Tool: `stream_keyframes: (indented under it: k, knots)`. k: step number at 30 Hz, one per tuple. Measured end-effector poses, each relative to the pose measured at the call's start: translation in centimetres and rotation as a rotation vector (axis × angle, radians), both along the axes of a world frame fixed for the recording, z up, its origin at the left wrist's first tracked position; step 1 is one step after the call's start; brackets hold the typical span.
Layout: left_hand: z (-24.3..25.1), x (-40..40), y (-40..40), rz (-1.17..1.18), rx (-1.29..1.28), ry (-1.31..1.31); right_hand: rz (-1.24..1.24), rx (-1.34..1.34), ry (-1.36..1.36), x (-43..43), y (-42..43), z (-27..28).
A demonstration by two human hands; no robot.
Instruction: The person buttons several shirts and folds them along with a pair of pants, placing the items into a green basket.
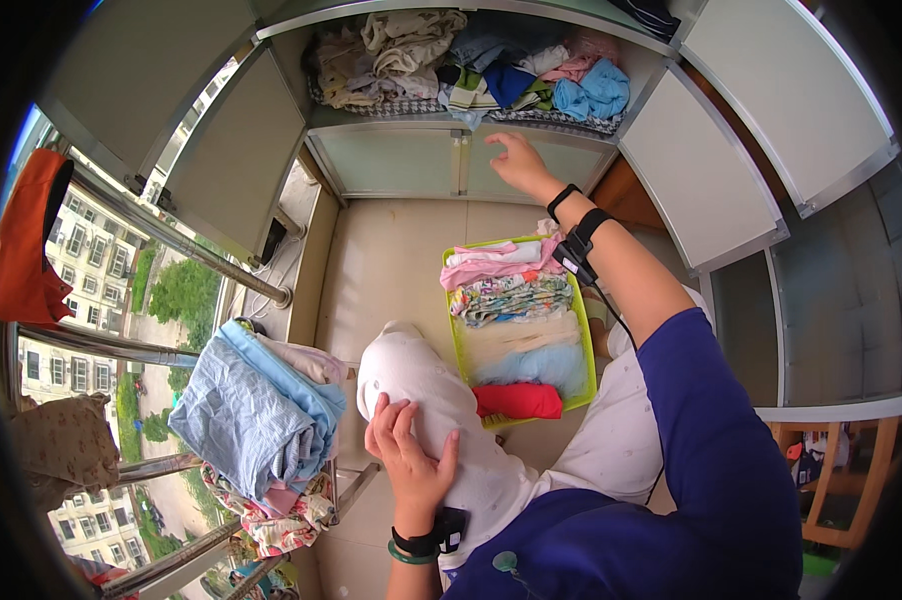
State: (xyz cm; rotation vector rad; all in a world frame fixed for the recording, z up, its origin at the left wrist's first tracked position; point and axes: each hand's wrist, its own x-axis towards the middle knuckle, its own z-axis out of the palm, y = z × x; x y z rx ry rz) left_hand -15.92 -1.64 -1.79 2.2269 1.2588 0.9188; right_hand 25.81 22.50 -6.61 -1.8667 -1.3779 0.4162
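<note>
My right hand (520, 163) is raised in front of the cabinet, just below the shelf of jumbled clothes, its fingers apart and nothing in them. My left hand (413, 455) rests with spread fingers on my white-trousered knee. Between my legs on the floor stands a lime-green plastic basket (587, 360). It holds rows of folded clothes: pink and white pieces (496, 261), patterned cloth (514, 298), cream cloth (522, 335), light blue sheer cloth (533, 369) and a red folded piece (518, 401). On the cabinet shelf lie a light blue garment (595, 90), a dark blue cloth (508, 84) and beige clothes (413, 41).
Cabinet doors hang open at left (233, 150) and right (702, 165). A stack of folded blue clothes (252, 412) stands at my left, beside metal railings (173, 244) at the window. An orange cloth (30, 240) hangs there. A wooden rack (863, 480) is at the lower right.
</note>
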Motion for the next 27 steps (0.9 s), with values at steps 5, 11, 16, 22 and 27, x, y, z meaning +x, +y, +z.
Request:
stream_keyframes:
  k: [5,11,16,22,27]
  knots:
    - [-0.9,0.4,1.4,0.022,-0.025,0.062,0.021,-0.044,-0.415,3.5,7.6,-1.7]
    - [-1.8,0.5,2.4,0.09,-0.086,0.025,-0.169,-0.202,-0.544,8.0,13.8,-4.3]
    - [-1.6,1.5,3.3,0.087,-0.1,0.043,-0.368,0.105,-0.302,13.5,14.4,-6.4]
    - [-1.4,2.2,3.4,0.074,-0.081,0.025,-0.471,0.585,0.457,15.1,13.0,0.9]
    - [-0.5,2.4,3.1,0.071,-0.082,-0.003,-0.085,0.658,1.175,11.7,8.8,9.1]
